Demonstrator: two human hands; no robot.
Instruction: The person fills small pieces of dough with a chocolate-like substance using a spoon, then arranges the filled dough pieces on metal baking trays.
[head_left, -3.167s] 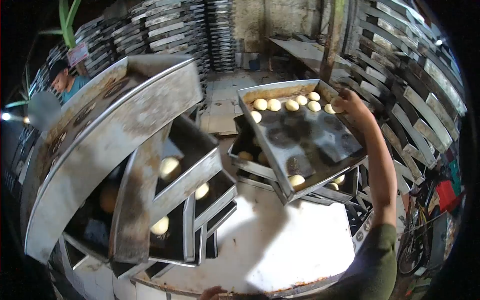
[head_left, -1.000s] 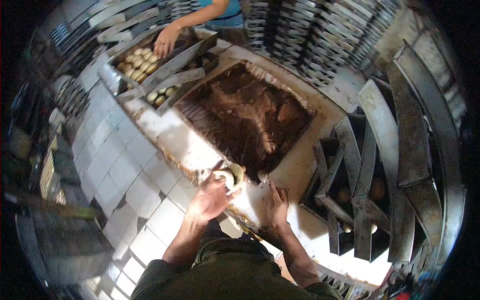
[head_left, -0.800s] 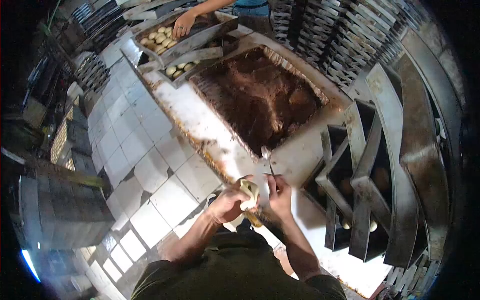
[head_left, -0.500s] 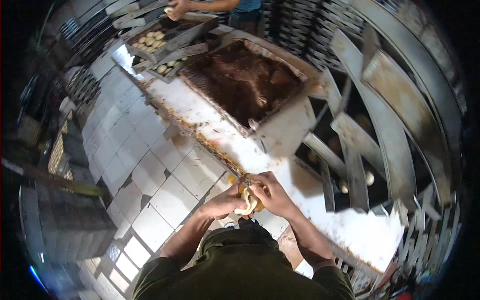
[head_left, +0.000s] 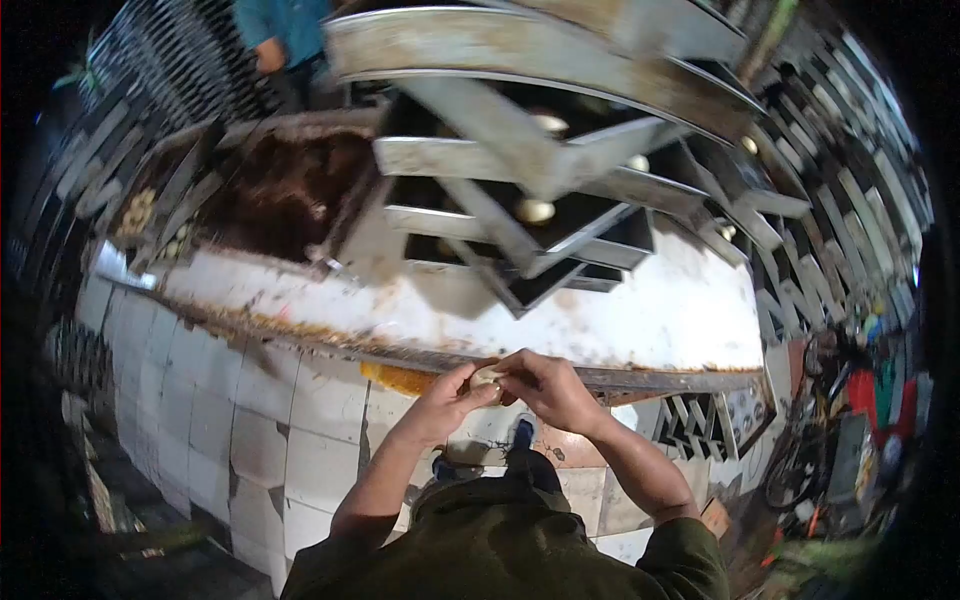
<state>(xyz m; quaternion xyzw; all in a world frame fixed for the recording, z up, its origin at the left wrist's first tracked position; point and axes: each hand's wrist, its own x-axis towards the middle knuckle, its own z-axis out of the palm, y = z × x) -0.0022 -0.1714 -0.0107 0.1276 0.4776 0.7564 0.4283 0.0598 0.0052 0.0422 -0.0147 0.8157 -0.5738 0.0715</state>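
Both hands meet in front of my body, close to the near edge of the white table [head_left: 560, 335]. A pale piece of dough [head_left: 487, 377] sits between them, small and rounded. My left hand [head_left: 447, 404] cups it from the left side, with the thumb against it. My right hand [head_left: 545, 388] pinches at its top and right side with bent fingers. The fingers partly cover the dough, so what is inside it cannot be seen.
Crossed metal trays [head_left: 470, 165] stack on the table, holding pale dough balls [head_left: 535, 210]. Left of them lies a box of dark brown crumbly stuff [head_left: 290, 190]. A person in a blue top [head_left: 285, 35] stands behind. More stacked trays [head_left: 690, 425] are low at right.
My view has swung right, bringing the tray stack in front of me. The dough, a loose folded flap before, is now gathered into a compact round between my hands.
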